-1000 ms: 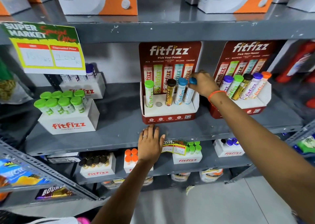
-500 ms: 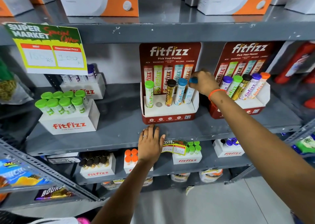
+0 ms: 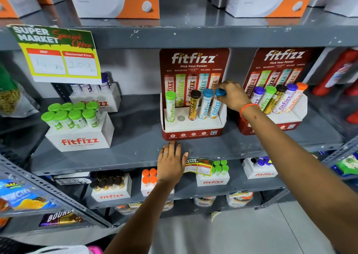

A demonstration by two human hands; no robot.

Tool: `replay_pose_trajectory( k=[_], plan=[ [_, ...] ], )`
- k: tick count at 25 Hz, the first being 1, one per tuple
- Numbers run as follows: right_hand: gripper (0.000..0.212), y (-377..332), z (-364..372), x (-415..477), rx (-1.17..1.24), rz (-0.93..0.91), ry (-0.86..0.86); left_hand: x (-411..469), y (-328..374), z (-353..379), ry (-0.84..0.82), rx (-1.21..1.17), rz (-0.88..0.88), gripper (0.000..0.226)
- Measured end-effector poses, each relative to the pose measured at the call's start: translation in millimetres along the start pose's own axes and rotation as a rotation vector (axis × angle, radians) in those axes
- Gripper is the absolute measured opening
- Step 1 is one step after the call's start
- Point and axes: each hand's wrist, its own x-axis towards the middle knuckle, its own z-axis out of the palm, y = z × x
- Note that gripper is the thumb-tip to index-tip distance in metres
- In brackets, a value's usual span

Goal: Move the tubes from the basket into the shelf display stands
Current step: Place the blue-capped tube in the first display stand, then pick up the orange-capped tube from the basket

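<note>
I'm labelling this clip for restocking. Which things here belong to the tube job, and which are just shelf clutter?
Part of the job:
- right hand on the blue-capped tube
- middle display stand, one hole empty
- right display stand, all five holes filled
- left hand resting on the shelf edge

Just there:
- green-capped tube box
- price sign
- orange-and-white boxes

- The shelf point(image 3: 135, 149) is grey painted metal, matt, with small chips and scuffs.
- The display stand point(image 3: 193, 126) looks like printed cardboard, slightly glossy on its red backboard.
- The tubes point(image 3: 205, 106) have smooth plastic caps and shiny printed labels.
- The price sign point(image 3: 58, 56) is paper.
- The chip packets point(image 3: 23, 199) are glossy foil.
- The floor point(image 3: 242, 234) is smooth and pale.
</note>
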Motion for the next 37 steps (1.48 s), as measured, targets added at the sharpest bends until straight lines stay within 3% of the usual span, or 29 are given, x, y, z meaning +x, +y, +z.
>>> replay_pose_trajectory(
  k=[8,12,14,16,17,20,26,31,34,37],
  plan=[
    [0.044,3,3,-2,0.035,-0.021,-0.014,-1,-1,0,-0.013,-0.005,0.000,0.054],
    [0.063,-5,0,-9,0.033,0.003,-0.081,0,0,0,0.013,-0.020,0.013,0.053],
    [0.068,-23,4,-26,0.056,-0.045,0.117,0,-2,1,0.024,-0.047,0.008,0.052],
    [0.059,-50,20,-57,0.131,-0.126,0.387,3,0,-2,0.048,-0.084,0.020,0.050],
    [0.054,-69,33,-72,0.195,-0.183,0.423,1,-1,-4,0.071,-0.123,0.028,0.048],
    [0.044,-112,73,-112,0.354,-0.283,0.356,-6,-1,-17,0.151,-0.237,0.085,0.047],
    [0.030,-209,162,-173,0.667,-0.386,0.120,-108,-90,-16,0.199,-0.192,-0.196,0.048],
    [0.025,-288,245,-233,0.763,-0.538,-0.140,-241,-155,-4,0.227,-0.185,-0.623,0.047],
    [0.028,-331,294,-278,0.732,-0.667,-0.334,-325,-176,13,0.120,-0.225,-0.943,0.052],
    [0.030,-366,333,-324,0.677,-0.800,-0.557,-394,-183,38,0.010,-0.233,-1.122,0.059]
  ],
)
